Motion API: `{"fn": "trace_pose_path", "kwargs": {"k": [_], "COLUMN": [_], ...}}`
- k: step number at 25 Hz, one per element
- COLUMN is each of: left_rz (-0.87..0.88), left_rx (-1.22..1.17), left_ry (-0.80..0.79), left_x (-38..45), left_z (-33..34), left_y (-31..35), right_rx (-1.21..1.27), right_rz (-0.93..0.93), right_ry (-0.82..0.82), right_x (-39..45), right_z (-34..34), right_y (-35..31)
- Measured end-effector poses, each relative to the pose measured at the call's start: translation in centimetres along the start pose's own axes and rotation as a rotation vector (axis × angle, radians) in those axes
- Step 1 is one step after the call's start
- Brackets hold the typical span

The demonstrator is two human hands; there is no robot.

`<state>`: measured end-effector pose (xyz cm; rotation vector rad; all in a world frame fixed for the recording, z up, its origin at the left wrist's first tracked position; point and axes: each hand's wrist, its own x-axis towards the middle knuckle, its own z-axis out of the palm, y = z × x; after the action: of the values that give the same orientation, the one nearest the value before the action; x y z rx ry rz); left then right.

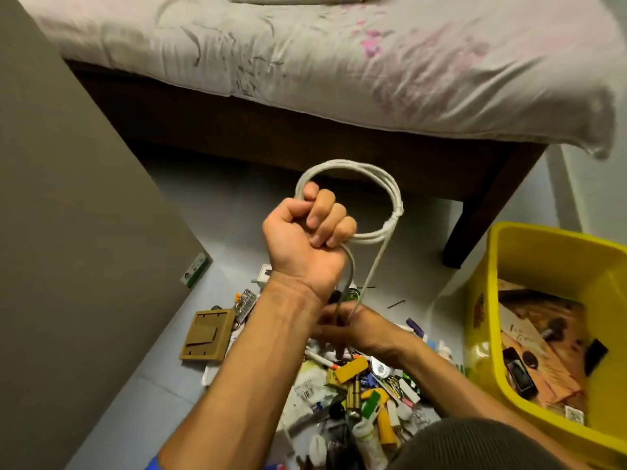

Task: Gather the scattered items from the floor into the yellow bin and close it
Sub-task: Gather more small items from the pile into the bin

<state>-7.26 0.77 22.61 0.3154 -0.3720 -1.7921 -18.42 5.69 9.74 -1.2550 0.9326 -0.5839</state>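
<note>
My left hand (pixel 305 235) is raised in front of me and grips a coiled white cable (pixel 390 188) in its fist. Two loose strands of the cable hang down to my right hand (pixel 353 329), which pinches them just behind my left wrist and is partly hidden by it. Below both hands a pile of scattered small items (pixel 366 385) lies on the grey floor. The open yellow bin (pixel 481 317) stands at the right with papers and several small things inside. I see no lid.
A bed (pixel 305 62) with a floral sheet spans the back; its dark leg (pixel 475 225) stands beside the bin. A grey panel (pixel 68 198) fills the left side. A brown cardboard piece (pixel 207 334) and a small green-white box (pixel 195 269) lie near it.
</note>
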Motion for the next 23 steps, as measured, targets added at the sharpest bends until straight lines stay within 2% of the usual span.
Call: {"fn": "trace_pose_path", "kwargs": {"k": [1, 2, 4, 5, 6, 7, 9, 10, 12, 13, 15, 17, 18, 21, 23], "left_rz": [0.076, 0.167, 0.312, 0.314, 0.219, 0.051, -0.262, -0.323, -0.329, -0.314, -0.304, -0.272, -0.253, -0.193, -0.209], "left_rx": [0.108, 0.294, 0.885, 1.159, 1.339, 1.434, 1.492, 1.544, 1.598, 1.572, 1.434, 1.274, 1.214, 1.045, 0.986], "left_ry": [0.060, 0.158, 0.339, 0.319, 0.234, 0.106, -0.117, -0.179, -0.207, -0.163, 0.021, 0.218, 0.268, 0.201, 0.016], "left_x": [0.5, 0.8, 0.6, 0.1, -0.7, -1.6, -2.5, -2.7, -2.3, -1.8, -1.1, -0.5, -0.1, 1.0, 1.3], "left_z": [-0.7, -2.0, -5.8, -7.7, -9.1, -10.0, -10.7, -10.5, -9.9, -9.5, -8.9, -8.5, -7.9, -4.1, -0.1], "left_y": [0.7, 1.6, 2.6, 2.0, 0.9, -0.7, -4.6, -6.6, -9.6, -10.5, -11.3, -11.2, -11.2, -12.7, -15.7], "right_rx": [0.007, 0.099, 0.421, 0.525, 0.603, 0.681, 0.837, 0.892, 0.940, 0.940, 0.905, 0.907, 0.928, 1.040, 1.046], "right_rz": [0.028, 0.034, -0.053, -0.111, -0.153, -0.182, -0.215, -0.217, -0.206, -0.190, -0.129, -0.036, 0.030, 0.160, 0.043], "right_ry": [0.067, 0.204, 0.472, 0.531, 0.543, 0.527, 0.484, 0.480, 0.469, 0.458, 0.491, 0.631, 0.699, 0.763, 0.823], "right_x": [-0.3, -0.7, -1.5, -1.6, -1.5, -1.1, -0.5, -0.4, -0.8, -1.2, -2.5, -4.7, -6.2, -10.9, -14.0], "right_z": [-0.3, -1.2, -3.9, -5.0, -5.6, -5.6, -5.1, -4.9, -5.5, -6.1, -7.7, -9.3, -9.7, -9.1, -9.9], "right_y": [0.0, 0.0, -0.9, -1.7, -2.6, -3.5, -5.0, -5.4, -6.0, -6.3, -6.8, -6.1, -5.1, -2.1, -1.9]}}
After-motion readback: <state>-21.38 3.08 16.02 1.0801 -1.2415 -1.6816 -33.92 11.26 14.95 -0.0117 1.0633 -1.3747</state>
